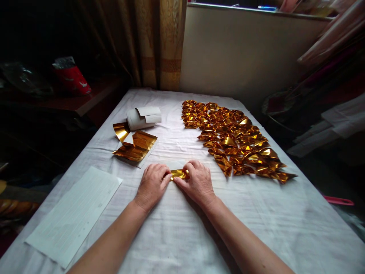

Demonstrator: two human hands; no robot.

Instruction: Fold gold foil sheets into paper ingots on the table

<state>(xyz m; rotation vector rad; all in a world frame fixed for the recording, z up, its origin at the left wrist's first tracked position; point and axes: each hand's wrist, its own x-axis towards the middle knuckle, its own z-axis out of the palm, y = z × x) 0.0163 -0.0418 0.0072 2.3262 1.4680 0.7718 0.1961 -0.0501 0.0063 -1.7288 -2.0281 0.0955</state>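
Note:
A small strip of gold foil paper [179, 174] lies near the middle of the cloth-covered table, a white edge of paper showing just beyond it. My left hand [153, 182] pinches its left end between thumb and fingers. At the other end, my right hand [199, 180] grips the foil in the same way, thumb along the near side. The fingers cover both ends of the strip. To the left of my hands sits a stack of gold foil sheets [138, 146], its corners curling up. Many folded gold foil pieces [228, 142] spread in rows on the right.
Behind the foil stack lies a roll of white paper [144, 117]. A printed white sheet [74, 215] rests at the table's left. A red container [72, 78] stands on a dark side table. Curtain [171, 45] and wall border the far edge; a pink handle [339, 200] shows beyond the right edge.

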